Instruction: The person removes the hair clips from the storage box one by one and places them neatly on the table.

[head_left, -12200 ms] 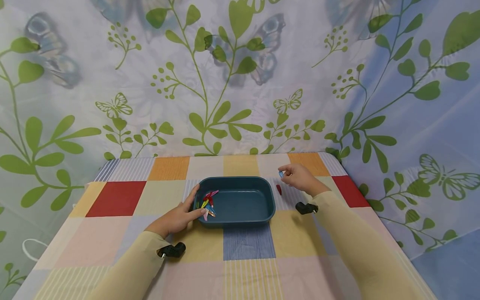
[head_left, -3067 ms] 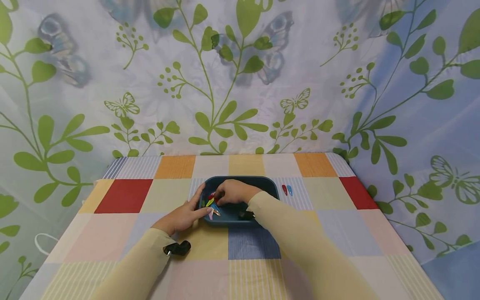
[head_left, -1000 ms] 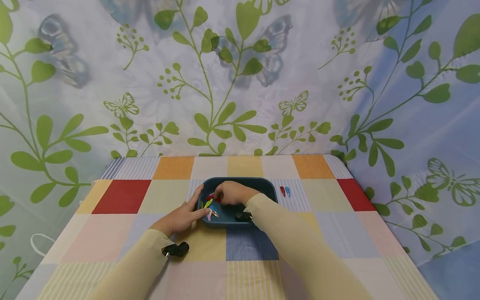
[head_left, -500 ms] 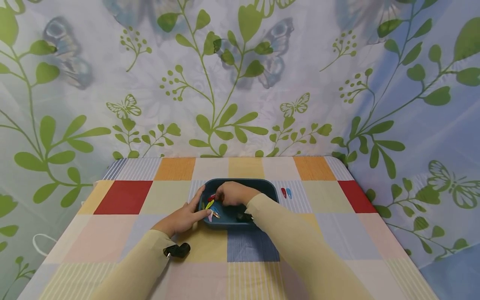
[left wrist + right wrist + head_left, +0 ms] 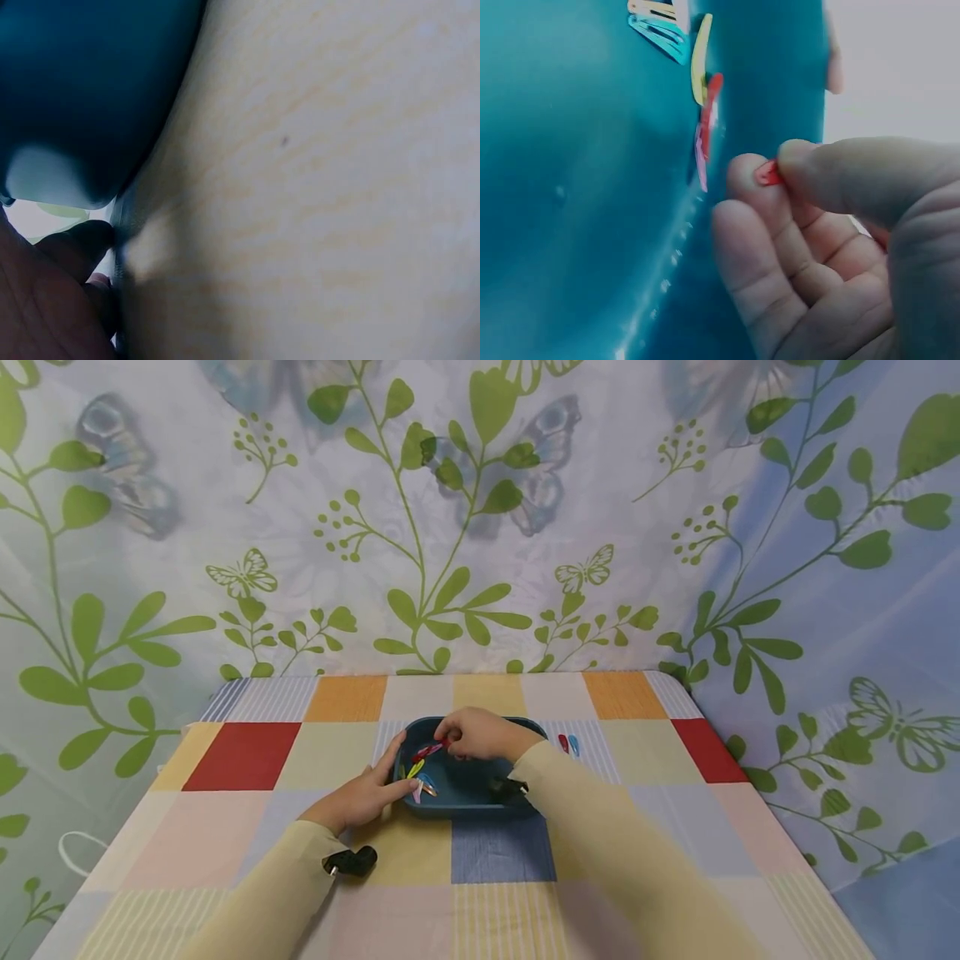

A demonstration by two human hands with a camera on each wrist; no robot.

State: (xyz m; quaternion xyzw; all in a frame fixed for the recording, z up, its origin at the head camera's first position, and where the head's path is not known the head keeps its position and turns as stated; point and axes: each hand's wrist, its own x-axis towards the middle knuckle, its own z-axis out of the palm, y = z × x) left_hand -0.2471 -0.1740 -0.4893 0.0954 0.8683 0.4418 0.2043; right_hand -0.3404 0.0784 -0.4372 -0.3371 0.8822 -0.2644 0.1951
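My right hand [image 5: 483, 735] is over the far left part of a dark teal tray [image 5: 480, 811], pinching a small red hair clip [image 5: 768, 173] between thumb and forefinger. Most of that clip is hidden by the fingertips. My left hand [image 5: 360, 795] grips the tray's left end, fingers along the outer wall and thumb over the near rim. Several snap hair clips lie at that end inside: a yellow clip [image 5: 700, 64], a red clip [image 5: 711, 105], a pink clip [image 5: 700, 156] and a blue clip [image 5: 658, 36].
Right of the tray, a red clip [image 5: 562, 742] and a blue clip [image 5: 573, 745] lie side by side on the patchwork tablecloth [image 5: 300, 918]. A leaf-printed curtain [image 5: 480, 527] hangs behind the table. A white cord [image 5: 73, 853] shows at the left edge.
Since half a second ago, my right hand has risen from the clips and shifted slightly right with a red clip. Earlier, it held a blue clip outside the tray; that blue clip now lies beside the red one.
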